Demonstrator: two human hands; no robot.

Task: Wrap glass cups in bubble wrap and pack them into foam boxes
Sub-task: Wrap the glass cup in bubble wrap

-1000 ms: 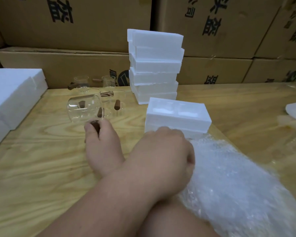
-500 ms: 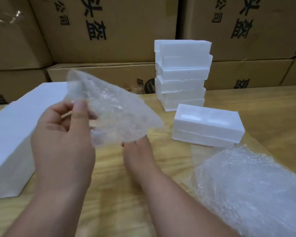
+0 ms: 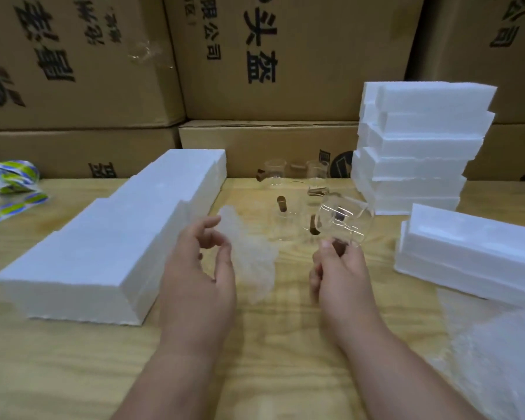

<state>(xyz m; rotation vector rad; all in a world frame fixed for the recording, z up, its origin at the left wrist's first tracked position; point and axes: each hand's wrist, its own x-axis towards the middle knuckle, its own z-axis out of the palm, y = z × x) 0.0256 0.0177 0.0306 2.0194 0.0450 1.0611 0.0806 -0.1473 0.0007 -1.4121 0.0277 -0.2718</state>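
Fingers of my right hand [image 3: 341, 268] gripped a tilted glass cup [image 3: 344, 221] by its handle while my left hand [image 3: 199, 268] pinched a bubble wrap sheet [image 3: 250, 256].

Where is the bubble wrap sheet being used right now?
Head view, centre: the bubble wrap sheet hangs from the left hand, left of the glass cup the right hand holds.

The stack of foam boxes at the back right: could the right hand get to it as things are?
Probably not freely: the right hand holds a glass cup, though nothing blocks the way to the stack.
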